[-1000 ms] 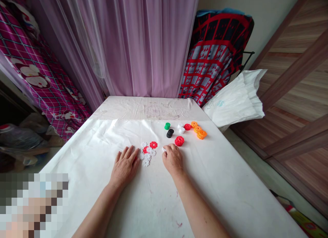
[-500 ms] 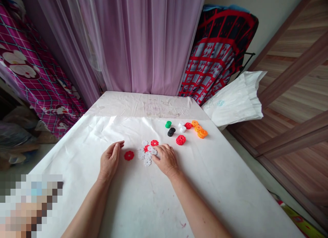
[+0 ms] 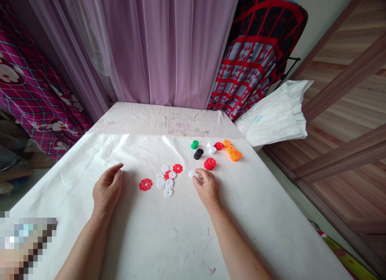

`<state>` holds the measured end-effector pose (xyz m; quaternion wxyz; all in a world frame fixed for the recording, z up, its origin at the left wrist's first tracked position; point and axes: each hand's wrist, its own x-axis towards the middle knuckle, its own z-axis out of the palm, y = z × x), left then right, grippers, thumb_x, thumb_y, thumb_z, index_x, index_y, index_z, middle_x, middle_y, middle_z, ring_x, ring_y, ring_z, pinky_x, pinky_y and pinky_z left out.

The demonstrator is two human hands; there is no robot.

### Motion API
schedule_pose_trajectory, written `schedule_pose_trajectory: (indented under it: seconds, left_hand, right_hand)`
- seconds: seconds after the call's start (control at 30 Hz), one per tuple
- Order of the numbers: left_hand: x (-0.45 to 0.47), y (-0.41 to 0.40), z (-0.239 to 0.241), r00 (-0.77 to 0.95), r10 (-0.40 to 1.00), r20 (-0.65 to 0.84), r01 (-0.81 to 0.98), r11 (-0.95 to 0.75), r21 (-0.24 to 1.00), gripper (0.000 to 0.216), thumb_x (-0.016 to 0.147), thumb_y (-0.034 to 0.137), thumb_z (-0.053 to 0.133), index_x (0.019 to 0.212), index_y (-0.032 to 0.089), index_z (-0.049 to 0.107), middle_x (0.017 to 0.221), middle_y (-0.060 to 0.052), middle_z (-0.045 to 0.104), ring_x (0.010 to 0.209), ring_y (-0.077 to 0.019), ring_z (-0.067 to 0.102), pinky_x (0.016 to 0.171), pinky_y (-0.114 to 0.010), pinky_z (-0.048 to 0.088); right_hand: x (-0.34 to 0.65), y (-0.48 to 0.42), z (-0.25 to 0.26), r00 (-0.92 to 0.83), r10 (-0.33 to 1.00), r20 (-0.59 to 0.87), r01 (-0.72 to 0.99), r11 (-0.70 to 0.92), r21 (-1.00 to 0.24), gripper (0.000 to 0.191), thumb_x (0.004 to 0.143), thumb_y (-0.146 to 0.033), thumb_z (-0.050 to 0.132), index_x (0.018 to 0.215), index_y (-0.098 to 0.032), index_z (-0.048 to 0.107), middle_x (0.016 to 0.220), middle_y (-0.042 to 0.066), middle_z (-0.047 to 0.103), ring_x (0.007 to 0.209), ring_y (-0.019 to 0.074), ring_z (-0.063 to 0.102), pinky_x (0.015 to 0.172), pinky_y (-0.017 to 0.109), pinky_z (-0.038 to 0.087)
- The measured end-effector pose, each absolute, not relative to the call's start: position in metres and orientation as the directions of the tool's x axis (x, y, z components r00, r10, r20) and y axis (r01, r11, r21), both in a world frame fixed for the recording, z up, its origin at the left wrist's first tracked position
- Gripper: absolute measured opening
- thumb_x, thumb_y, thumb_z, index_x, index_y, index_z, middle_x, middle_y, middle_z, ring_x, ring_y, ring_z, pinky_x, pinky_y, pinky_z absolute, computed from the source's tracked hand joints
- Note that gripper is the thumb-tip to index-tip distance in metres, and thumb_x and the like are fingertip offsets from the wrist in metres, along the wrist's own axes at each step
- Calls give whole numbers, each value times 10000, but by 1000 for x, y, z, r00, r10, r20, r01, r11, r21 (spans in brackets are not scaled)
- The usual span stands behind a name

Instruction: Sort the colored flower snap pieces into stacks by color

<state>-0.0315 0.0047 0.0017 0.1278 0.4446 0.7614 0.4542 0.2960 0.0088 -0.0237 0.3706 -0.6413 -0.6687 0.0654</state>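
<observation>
My right hand (image 3: 206, 186) rests on the white table sheet (image 3: 169, 231), its fingertips pinched on a white snowflake disc (image 3: 191, 174). My left hand (image 3: 107, 188) lies on the sheet with fingers loosely curled and holds nothing. Between my hands lies a single red disc (image 3: 145, 184) and, right of it, a flat cluster of white and red discs (image 3: 167, 178). Farther back stand small stacks: red (image 3: 210, 163), black (image 3: 198, 153), green (image 3: 194, 144), white (image 3: 212, 147) and orange (image 3: 233, 153).
A purple curtain (image 3: 157, 46) hangs behind the table. A red patterned blanket (image 3: 256, 58) over a rack and a white bag (image 3: 274, 113) are at the right. Pink patterned fabric (image 3: 33, 95) is at the left. Wooden floor lies on the right.
My left hand slid left, uncovering a lone red disc. My right hand went to the flat cluster and came back right with a white disc in its fingertips.
</observation>
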Motion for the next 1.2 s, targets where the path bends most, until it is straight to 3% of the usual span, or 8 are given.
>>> schedule_pose_trajectory:
  seconds: [0.1, 0.17, 0.3, 0.43, 0.5, 0.73, 0.93, 1.2]
  left_hand:
    - [-30, 6, 2, -494, 847, 194, 642, 206, 738, 356, 817, 441, 528, 1044, 288, 756, 873, -13, 778, 769, -217, 707, 735, -351, 571]
    - [-32, 7, 2, -420, 885, 201, 696, 171, 698, 366, 827, 436, 507, 1048, 285, 756, 910, -29, 781, 792, -228, 710, 752, -367, 572]
    - [-34, 8, -2, -306, 915, 261, 782, 86, 617, 374, 866, 423, 456, 1043, 271, 749, 1109, -69, 780, 1037, -284, 706, 891, -442, 562]
    - [-31, 8, -10, -234, 911, 339, 894, 65, 443, 384, 909, 443, 439, 1060, 265, 744, 1301, -93, 720, 1305, -383, 569, 1101, -649, 390]
    - [-30, 7, -10, -235, 917, 323, 911, 92, 401, 405, 924, 470, 438, 1122, 270, 729, 1367, -91, 684, 1343, -389, 533, 1124, -669, 349]
    - [-26, 8, 0, -233, 949, 215, 903, 129, 410, 394, 962, 392, 405, 1147, 268, 729, 1394, -64, 669, 1368, -306, 523, 1154, -544, 359]
    - [-22, 7, 6, -234, 954, 189, 899, 139, 415, 396, 956, 376, 411, 1149, 256, 735, 1405, -71, 661, 1378, -318, 518, 1163, -581, 340]
    - [-22, 6, 4, -237, 953, 188, 894, 138, 427, 387, 952, 359, 426, 1164, 250, 731, 1412, -73, 656, 1387, -318, 509, 1174, -596, 321]
  right_hand:
    - [291, 13, -21, 60, 912, 405, 812, 191, -551, 181, 855, -223, 597, 989, -214, 718, 996, 77, 762, 892, 215, 689, 887, 341, 536]
    - [290, 15, -20, 30, 916, 399, 820, 206, -534, 170, 860, -208, 596, 978, -217, 719, 1010, 71, 766, 917, 215, 691, 896, 335, 529]
    - [289, 15, -19, 2, 920, 392, 845, 208, -492, 162, 853, -176, 597, 949, -219, 720, 1035, 71, 765, 965, 219, 685, 910, 329, 512]
    - [289, 14, -22, -7, 913, 408, 860, 213, -464, 158, 854, -176, 599, 937, -220, 725, 1050, 76, 754, 975, 218, 675, 917, 327, 501]
    - [290, 14, -24, -10, 900, 436, 860, 230, -455, 154, 852, -182, 599, 929, -220, 727, 1038, 73, 750, 968, 216, 673, 909, 325, 503]
    - [276, 15, -19, -84, 824, 560, 837, 364, -409, 221, 893, -173, 555, 996, -236, 739, 1098, 68, 750, 1019, 223, 644, 926, 342, 484]
    - [243, 17, -2, -333, 867, 370, 797, 469, -380, 257, 898, -176, 610, 1101, -270, 735, 1348, 16, 690, 1331, 265, 492, 1035, 412, 387]
    - [239, 21, 1, -345, 894, 285, 792, 440, -423, 187, 914, -208, 654, 1069, -268, 740, 1206, 25, 749, 1227, 241, 553, 1001, 385, 373]
